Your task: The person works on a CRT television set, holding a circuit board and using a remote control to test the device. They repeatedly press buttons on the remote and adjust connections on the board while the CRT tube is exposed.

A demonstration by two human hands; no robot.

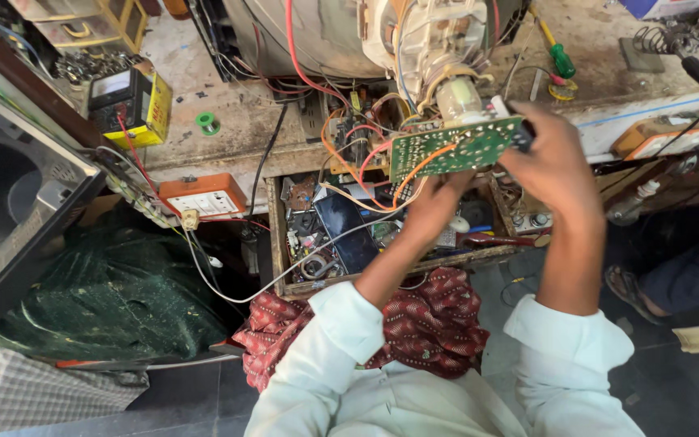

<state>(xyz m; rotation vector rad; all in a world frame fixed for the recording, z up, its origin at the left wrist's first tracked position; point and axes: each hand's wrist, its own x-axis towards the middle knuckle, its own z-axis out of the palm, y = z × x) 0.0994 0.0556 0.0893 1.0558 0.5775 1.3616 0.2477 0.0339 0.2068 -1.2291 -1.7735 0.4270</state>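
Gripping a green circuit board (456,148) at the neck of a picture tube (456,97), right hand (556,162) closed on the board's right end, left hand (438,206) closed on its lower edge from beneath. Orange and red wires (414,171) run off the board toward an open drawer (349,235) of parts below; yellow multimeter (127,105) and green-handled screwdriver (558,55) lie on the bench.
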